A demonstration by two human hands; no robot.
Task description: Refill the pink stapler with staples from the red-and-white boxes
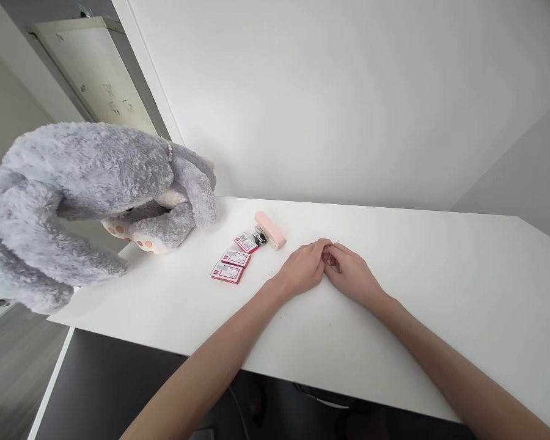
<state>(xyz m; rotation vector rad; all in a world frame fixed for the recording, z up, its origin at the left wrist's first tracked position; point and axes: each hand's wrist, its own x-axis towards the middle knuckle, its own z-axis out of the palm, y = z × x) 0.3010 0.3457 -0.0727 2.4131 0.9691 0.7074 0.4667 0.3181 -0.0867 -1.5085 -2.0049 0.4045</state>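
My left hand [303,267] and my right hand [348,272] rest on the white table [417,287], meeting at the fingertips. The fingers of both are curled inward and pressed together. What lies between them, if anything, is hidden. To the left of my left hand is a pink and cream stapler [270,230]. Beside the stapler sits a small black and silver metal piece [259,237], perhaps a staple remover. Three small red and white boxes lie in a slanting row: an upper box [246,242], a middle box [235,258] and a lower box [227,272].
A large grey plush toy [96,171] with long ears leans over the table's left end. A white wall [348,110] rises behind the table. The table's front edge runs below my forearms, with a dark space underneath.
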